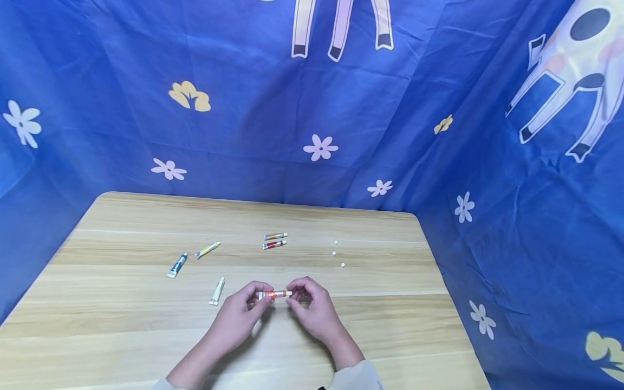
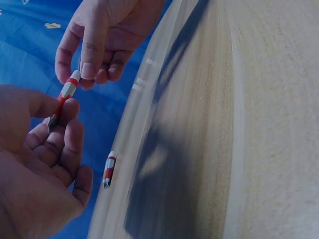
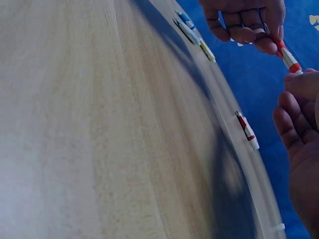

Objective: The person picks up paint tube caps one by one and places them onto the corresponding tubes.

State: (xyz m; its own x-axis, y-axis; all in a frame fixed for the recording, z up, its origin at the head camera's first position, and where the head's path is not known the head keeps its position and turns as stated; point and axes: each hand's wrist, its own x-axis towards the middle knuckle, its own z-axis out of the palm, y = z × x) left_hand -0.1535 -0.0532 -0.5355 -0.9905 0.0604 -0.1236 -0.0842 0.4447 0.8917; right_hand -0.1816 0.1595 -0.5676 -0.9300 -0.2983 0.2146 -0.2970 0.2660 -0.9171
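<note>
A small orange-red paint tube (image 1: 279, 294) is held level above the table, its white cap (image 2: 76, 75) pointing to the right. My left hand (image 1: 238, 315) pinches the tube's crimped end between thumb and fingers. At the other end, the thumb and index finger of my right hand (image 1: 316, 310) pinch the cap, partly covering it in the right wrist view. Left of the hands lies a pale green tube (image 1: 217, 291) on the tabletop. Beyond them, a dark red tube (image 1: 274, 245) and an ochre tube (image 1: 275, 236) lie side by side.
A blue tube (image 1: 177, 265) and a yellow tube (image 1: 207, 249) lie on the left of the wooden table (image 1: 122, 336). Three tiny white pieces, like caps (image 1: 343, 265), sit in a loose line at the right. Blue printed cloth (image 1: 253, 135) hangs behind the table and along its right side.
</note>
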